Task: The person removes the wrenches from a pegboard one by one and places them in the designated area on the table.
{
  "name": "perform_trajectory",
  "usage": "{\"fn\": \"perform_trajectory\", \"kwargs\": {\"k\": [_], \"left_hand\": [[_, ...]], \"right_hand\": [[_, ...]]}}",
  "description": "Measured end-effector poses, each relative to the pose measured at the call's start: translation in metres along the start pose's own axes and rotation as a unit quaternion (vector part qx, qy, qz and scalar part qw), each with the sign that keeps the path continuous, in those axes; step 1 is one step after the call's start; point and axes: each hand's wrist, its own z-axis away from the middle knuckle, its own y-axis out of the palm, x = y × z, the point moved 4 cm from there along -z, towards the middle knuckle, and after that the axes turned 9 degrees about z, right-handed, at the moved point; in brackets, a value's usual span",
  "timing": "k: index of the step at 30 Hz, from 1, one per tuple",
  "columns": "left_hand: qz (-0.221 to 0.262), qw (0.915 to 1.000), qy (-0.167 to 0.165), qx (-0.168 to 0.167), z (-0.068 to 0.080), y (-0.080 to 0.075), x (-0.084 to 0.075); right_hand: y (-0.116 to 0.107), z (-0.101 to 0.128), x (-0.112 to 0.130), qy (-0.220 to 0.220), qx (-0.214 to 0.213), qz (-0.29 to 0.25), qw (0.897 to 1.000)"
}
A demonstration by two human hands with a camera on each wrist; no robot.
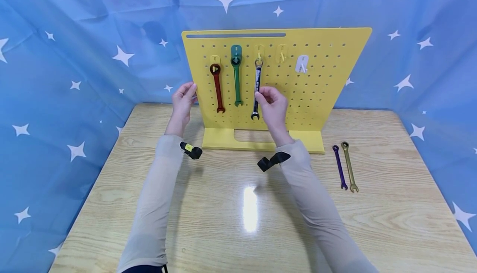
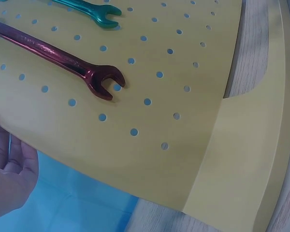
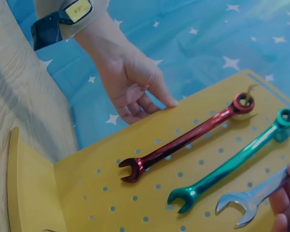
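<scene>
Your right hand (image 1: 273, 106) pinches the shaft of the silver wrench (image 1: 256, 91), which hangs from a hook at the centre of the head view. Your left hand (image 1: 183, 101), fingers relaxed and fairly straight, rests its fingertips on the left edge of the yellow pegboard (image 1: 328, 82). Left of the silver wrench hang the green wrench (image 1: 236, 80) and the red wrench (image 1: 217, 87). Only the head view shows the purple wrench (image 1: 339, 166) and gold wrench (image 1: 349, 166) lying side by side on the wooden table (image 1: 223, 223) at the right. The right wrist view alone shows the open jaw ends close up.
</scene>
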Motion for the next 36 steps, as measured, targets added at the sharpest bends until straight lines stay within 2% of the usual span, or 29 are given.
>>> {"fn": "perform_trajectory", "kwargs": {"k": [8,17,23,36], "left_hand": [[-0.001,1.0000,0.002,0.002,0.000,0.000,0.000],[-0.008,1.0000,0.003,0.000,0.000,0.000,0.001],[0.001,1.0000,-0.001,-0.001,0.000,0.001,0.000],[-0.007,1.0000,-0.006,-0.003,0.001,0.000,0.000]], "right_hand": [[-0.003,-0.003,-0.007,0.002,0.010,-0.026,1.000],[-0.007,0.000,0.005,0.022,0.036,-0.034,0.999],[-0.009,0.003,0.012,0.043,0.045,-0.064,0.996],[-0.024,0.006,0.018,0.034,0.045,-0.070,0.996]]}}
